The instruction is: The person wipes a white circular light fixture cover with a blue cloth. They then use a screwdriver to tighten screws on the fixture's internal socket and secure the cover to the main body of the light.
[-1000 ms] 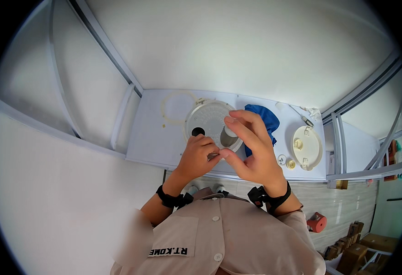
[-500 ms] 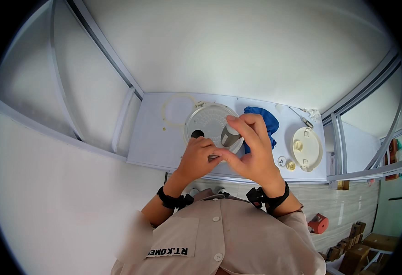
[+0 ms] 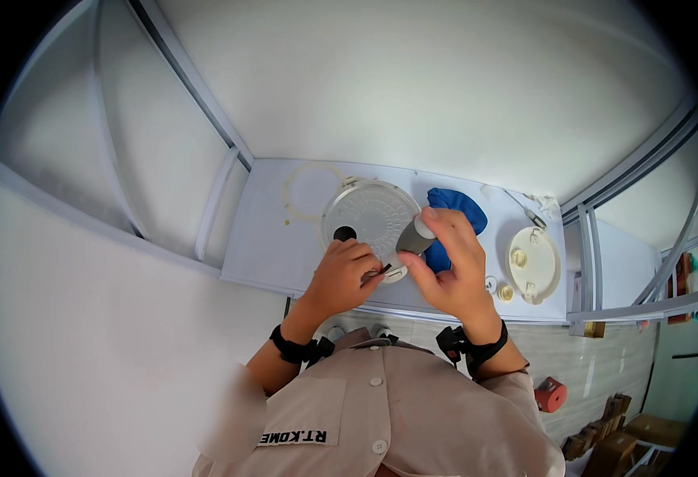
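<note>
My right hand (image 3: 456, 274) grips a dark grey cylinder with a pale end (image 3: 416, 236) between thumb and fingers, tilted above a round white plastic cover (image 3: 371, 208). It resembles a tool handle, but its other end is not clear. Over the cover's near left part, my left hand (image 3: 343, 274) is closed, pinching a small thin dark piece (image 3: 385, 269) whose kind I cannot make out. Next to the left fingers a round black spot (image 3: 345, 234) shows on the cover. Behind the right hand lies a blue cloth (image 3: 459, 208), partly hidden.
To the right are an oval cream cover (image 3: 541, 262) with a small round part (image 3: 518, 257) in it, and a cream ring-shaped piece (image 3: 506, 293). A screwdriver (image 3: 533, 216) lies at the back right, a thin pale ring (image 3: 287, 191) at the back left. Metal frame posts flank the white table (image 3: 257, 238).
My right hand has moved slightly right and away from the left hand, taking the grey cylinder along. The thin dark piece now shows beyond the left fingertips. The left hand has barely moved.
</note>
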`<action>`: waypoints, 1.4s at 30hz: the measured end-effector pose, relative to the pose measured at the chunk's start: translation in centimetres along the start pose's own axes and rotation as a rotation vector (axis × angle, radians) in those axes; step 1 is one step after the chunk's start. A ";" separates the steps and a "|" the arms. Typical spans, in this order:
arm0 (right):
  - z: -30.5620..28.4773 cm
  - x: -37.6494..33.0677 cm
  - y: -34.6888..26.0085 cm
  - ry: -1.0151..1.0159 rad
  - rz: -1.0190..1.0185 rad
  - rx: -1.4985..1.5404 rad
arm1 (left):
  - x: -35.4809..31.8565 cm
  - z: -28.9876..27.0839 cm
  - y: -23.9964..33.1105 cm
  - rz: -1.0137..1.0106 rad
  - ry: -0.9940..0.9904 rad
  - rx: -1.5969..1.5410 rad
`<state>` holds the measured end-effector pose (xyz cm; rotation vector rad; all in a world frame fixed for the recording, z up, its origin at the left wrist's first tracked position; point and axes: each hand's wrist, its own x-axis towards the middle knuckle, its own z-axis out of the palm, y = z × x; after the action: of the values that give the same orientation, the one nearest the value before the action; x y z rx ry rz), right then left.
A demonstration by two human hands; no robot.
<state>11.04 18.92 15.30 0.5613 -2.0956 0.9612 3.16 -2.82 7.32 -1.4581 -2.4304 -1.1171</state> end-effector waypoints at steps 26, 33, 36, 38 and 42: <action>0.6 -1.0 0.2 -0.165 0.178 0.239 | -0.4 0.6 -0.2 0.006 0.063 0.035; 0.2 -0.3 0.3 -0.122 0.023 0.342 | 0.1 0.2 0.3 -0.067 0.088 0.024; 0.0 -0.2 0.6 -0.090 -0.015 0.347 | 0.3 0.4 0.2 -0.062 0.129 0.042; -0.1 -0.5 0.8 -0.037 -0.025 0.345 | 0.3 0.5 0.1 -0.065 0.126 0.081; -0.8 -1.1 1.6 0.100 -0.086 0.304 | 0.2 0.6 0.0 -0.077 0.088 0.057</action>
<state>11.04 20.59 14.06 0.7340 -1.8337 1.2413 3.18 -2.27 6.94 -1.2820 -2.4553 -1.0921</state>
